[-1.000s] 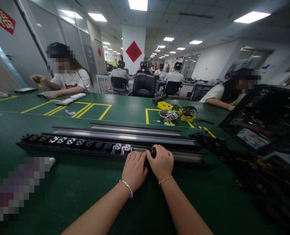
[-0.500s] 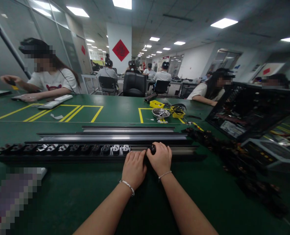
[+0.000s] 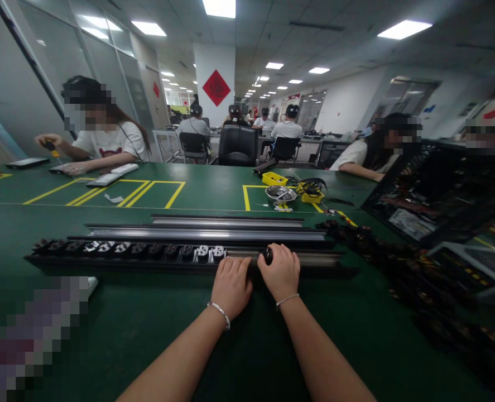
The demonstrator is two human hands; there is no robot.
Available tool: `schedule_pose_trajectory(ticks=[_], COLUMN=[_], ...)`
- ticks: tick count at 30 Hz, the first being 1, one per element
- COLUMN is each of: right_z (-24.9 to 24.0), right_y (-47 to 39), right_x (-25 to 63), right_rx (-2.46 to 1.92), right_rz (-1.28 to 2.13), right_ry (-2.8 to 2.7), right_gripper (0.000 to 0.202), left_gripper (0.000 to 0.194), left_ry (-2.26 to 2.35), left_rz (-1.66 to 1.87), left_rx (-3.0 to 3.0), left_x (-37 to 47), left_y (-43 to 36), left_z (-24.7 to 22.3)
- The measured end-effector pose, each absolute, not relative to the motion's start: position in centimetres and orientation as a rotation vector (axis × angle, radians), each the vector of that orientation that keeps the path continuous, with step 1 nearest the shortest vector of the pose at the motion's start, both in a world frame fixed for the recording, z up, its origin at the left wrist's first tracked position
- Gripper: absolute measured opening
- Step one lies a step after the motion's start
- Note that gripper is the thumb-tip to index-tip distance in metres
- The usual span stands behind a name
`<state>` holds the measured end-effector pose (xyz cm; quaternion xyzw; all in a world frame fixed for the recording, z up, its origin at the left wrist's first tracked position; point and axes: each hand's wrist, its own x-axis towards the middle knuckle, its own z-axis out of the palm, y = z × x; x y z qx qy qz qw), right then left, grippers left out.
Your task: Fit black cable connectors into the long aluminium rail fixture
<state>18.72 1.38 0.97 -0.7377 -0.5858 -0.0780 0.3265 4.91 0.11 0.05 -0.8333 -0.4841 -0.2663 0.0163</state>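
Black rail (image 3: pixel 180 267), crosswise, long axis left-right

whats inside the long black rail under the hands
The black rail holds a row of socket modules along its left part; a metallic strip shows farther right. The left hand and right hand cover part in between; whatever lies beneath them is hidden.

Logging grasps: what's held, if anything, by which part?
Right hand holds a small black part, exact grip spot hidden; left hand touches the black rail, hold unclear.
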Motion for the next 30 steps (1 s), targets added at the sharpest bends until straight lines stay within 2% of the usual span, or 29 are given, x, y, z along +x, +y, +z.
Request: schedule_pose_trajectory(ticks=[9, 30], right_z=[1.2, 1.1], right_y=[1.5, 1.1], right_x=[18.8, 20.0], right_rx=[-1.966, -2.038], right_rz=[-0.216, -0.23], right_ry=[-1.537, -1.498], right_gripper=[0.039, 0.038], left_gripper=[0.04, 0.044], left_ry=[-1.548, -1.53], left_rz=[-0.839, -0.865], left_rx=[-2.581, -2.634], left_x=[5.2, 4.9], left_y=[0.2, 0.1], left_z=[0.2, 0.4])
